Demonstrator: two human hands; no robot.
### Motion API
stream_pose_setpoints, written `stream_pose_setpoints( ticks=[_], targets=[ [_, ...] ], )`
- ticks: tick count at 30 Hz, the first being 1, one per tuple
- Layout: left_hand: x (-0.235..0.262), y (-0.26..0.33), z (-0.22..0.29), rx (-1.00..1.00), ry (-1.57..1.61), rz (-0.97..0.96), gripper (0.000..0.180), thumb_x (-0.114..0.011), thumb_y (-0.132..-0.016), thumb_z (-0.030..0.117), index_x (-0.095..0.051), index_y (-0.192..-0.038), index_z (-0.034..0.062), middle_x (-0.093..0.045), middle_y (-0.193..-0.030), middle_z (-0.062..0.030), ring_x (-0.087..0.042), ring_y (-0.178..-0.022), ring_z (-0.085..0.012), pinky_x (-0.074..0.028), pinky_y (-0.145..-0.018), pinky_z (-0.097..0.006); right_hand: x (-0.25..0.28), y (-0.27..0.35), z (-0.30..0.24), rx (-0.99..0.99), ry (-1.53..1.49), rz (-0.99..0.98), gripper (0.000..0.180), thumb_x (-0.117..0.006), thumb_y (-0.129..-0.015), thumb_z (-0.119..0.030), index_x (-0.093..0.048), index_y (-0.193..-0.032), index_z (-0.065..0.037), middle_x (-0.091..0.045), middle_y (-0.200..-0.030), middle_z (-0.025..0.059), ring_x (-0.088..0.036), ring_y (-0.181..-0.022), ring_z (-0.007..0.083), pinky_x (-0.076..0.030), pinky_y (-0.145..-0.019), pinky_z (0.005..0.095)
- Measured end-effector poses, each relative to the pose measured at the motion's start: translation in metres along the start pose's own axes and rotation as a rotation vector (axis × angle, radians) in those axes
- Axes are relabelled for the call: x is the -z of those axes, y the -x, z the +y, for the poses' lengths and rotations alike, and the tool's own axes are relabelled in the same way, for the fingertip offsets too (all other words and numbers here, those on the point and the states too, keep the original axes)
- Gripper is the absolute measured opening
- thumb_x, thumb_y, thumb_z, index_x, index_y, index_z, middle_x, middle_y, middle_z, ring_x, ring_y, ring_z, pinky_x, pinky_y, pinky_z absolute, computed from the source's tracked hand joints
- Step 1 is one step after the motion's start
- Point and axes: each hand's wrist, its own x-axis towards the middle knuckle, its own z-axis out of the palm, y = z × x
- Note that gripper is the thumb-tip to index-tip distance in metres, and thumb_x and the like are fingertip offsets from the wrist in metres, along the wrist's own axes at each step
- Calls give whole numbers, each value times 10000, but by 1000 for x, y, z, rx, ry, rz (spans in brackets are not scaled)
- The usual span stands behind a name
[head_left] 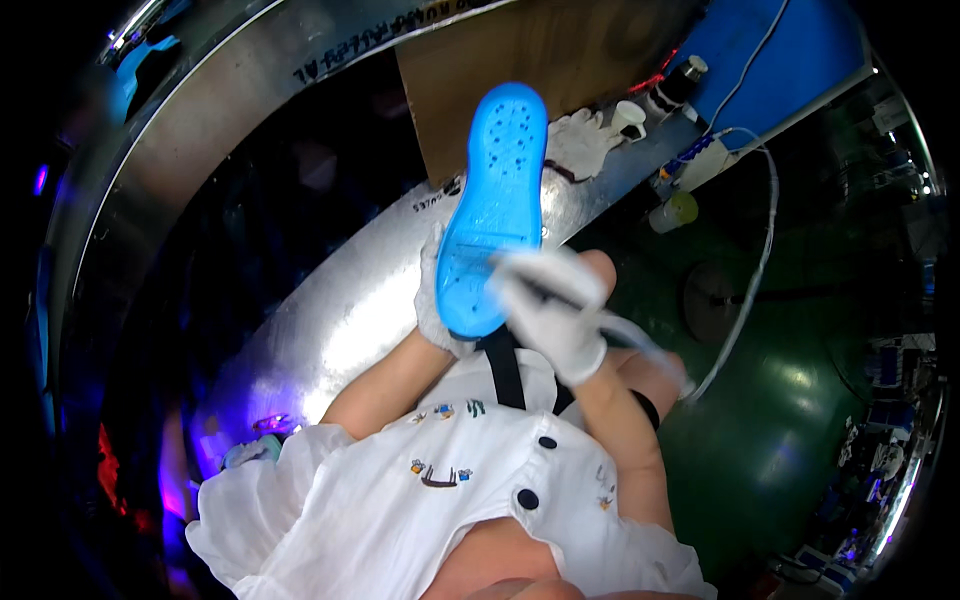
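Note:
A bright blue shoe sole [503, 200], long and with small holes near its far end, is held up in front of me. My left hand [432, 300], in a white glove, is closed round its near left edge; part of the fingers lies behind the sole. Over the sole's near right side is my right hand [555, 305], also white-gloved and smeared by motion. It is closed on a slim tool whose shape is blurred, and a pale hose [742, 335] runs from it. Whether the tool's tip touches the sole I cannot tell.
A curved metal bench [330, 270] lies beyond my hands. On it are a brown board [450, 90], a pair of white gloves [580, 140], a white cup [629, 118] and a dark bottle [680, 85]. The hose loops down over the green floor [770, 430] at right.

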Motion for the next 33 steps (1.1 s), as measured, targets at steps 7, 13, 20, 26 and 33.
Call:
stream_pose_setpoints(
  ticks=[7, 13, 20, 26, 33],
  targets=[
    [-10, -19, 16, 300, -28, -415, 791, -425, -936, 644, -421, -1401, 4, -512, -1310, -297, -588, -1105, -396, -497, -973, -518, -8, 3, -38, 118, 105, -176, 180, -707, -764, -70, -669, -940, -62, -667, -824, 67, -634, -672, 243, -516, -609, 322],
    [-31, -5, 15, 119, -55, -472, 864, -440, -915, 677, -296, -1483, 43, -488, -1317, -330, -559, -1124, -453, -524, -931, -519, -21, 16, -27, 188, 276, 11, 188, -744, -746, -69, -671, -919, -82, -662, -827, 48, -633, -653, 236, -518, -604, 314],
    [-37, -4, 24, -9, -137, -200, 925, -471, -872, 717, -312, -1470, 29, -480, -1290, -371, -554, -1116, -525, -537, -879, -579, -18, 17, -10, 64, 171, 61, 191, -747, -751, -28, -675, -926, -45, -667, -830, 78, -637, -687, 253, -528, -663, 340],
    [-55, 5, 32, 99, 12, -192, 815, -424, -925, 654, -374, -1441, 25, -493, -1340, -298, -568, -1110, -498, -531, -902, -561, -13, 15, -14, -484, -288, 3, 177, -718, -806, -3, -685, -980, -7, -681, -848, 67, -663, -703, 141, -530, -633, 271],
    [-58, 2, 59, 89, -864, 1, 713, -439, -962, 562, -455, -1395, -4, -563, -1290, -261, -586, -1168, -366, -505, -972, -497, 16, 2, -23, 65, 23, -412, 182, -765, -739, -119, -706, -910, -99, -713, -975, 16, -624, -708, 198, -528, -606, 301]
  ],
)
